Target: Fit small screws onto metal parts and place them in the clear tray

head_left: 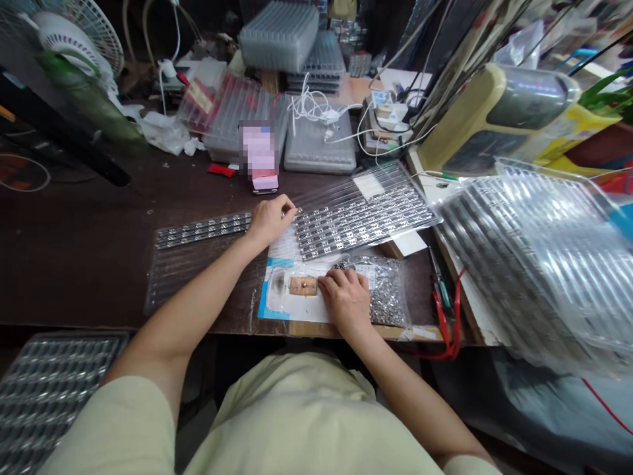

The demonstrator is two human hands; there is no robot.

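My left hand [270, 219] rests at the near-left edge of a clear plastic tray [366, 218] filled with rows of small metal parts, its fingers curled in a pinch on something I cannot make out. My right hand [346, 298] lies on a white and blue sheet [287, 310], fingers bent down beside a small brown fixture [302, 285]. A clear bag of tiny metal pieces [386, 297] lies just right of that hand. A second tray [198, 254], with one filled row, stretches to the left.
A tall stack of filled clear trays [539, 264] stands at the right. Red-handled pliers [445, 310] lie by the table edge. A phone [258, 158], more tray stacks [281, 33], white cables [321, 109] and a fan [74, 39] fill the back. Another tray [44, 389] sits low left.
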